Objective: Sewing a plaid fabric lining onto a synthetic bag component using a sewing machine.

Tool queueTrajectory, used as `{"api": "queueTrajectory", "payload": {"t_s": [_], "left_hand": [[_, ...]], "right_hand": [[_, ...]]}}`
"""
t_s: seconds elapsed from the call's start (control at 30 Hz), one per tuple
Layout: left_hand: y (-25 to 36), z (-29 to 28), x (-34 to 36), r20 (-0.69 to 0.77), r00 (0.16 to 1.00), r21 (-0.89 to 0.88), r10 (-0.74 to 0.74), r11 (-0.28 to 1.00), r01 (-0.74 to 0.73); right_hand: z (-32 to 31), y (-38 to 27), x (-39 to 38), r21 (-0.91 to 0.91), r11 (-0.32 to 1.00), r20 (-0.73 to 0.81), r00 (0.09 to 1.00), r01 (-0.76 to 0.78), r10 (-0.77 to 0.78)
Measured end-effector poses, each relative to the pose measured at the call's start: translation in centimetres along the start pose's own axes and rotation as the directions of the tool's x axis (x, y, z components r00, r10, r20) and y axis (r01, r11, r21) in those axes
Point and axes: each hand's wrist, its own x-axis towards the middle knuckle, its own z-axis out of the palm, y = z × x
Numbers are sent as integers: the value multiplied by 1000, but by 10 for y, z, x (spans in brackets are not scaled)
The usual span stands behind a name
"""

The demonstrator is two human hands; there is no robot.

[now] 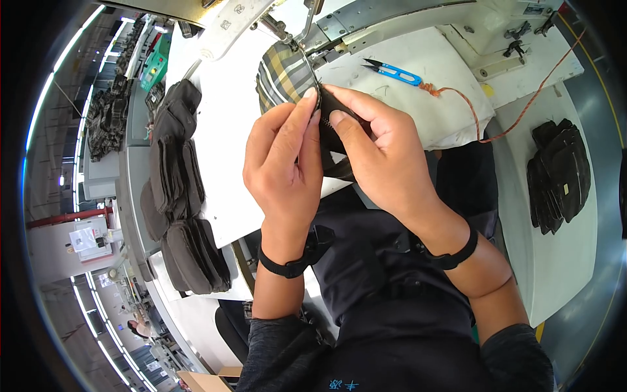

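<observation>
Cloth [285,73]: plaid panel joined by a dark part [336,132], held over the near side of the sewing machine [228,27], at the right of the white surface [225,147].
Left grip [283,153]: fingertips and thumb pinched the cloth's edge.
Right grip [390,157]: thumb and forefinger clasped the dark part, nearly meeting the left grip.
Way from the pinch: plaid lay ahead and leftward; dark part lay rightward and back toward the person.
Nearer hand: left to the plaid, right to the dark part.
Pointing: the plaid's far end faced the machine's foot; contact there I couldn't tell.
Long axis: the edge ran away from the person, leaning left; the dark part's axis stayed hidden under fingers.
</observation>
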Motion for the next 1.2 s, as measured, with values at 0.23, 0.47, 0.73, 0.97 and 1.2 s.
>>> {"api": "queueTrajectory", "payload": {"t_s": [0.23,0.47,0.73,0.97,1.2], "left_hand": [[2,-1,5,0,990,174,140,975,-138],[13,-4,17,53,984,193,171,965,-178],[12,-9,21,101,976,196,195,958,-211],[-5,-2,32,101,984,179,148,970,-165],[-25,1,46,94,976,210,194,955,-210]], "right_hand": [[-4,-11,0,181,958,53,975,-221,215],[-6,-9,3,322,912,76,968,-252,241],[-5,-9,2,384,884,87,964,-267,253],[-1,-1,23,412,864,119,957,-291,266],[8,5,37,467,845,124,966,-260,229]]}}
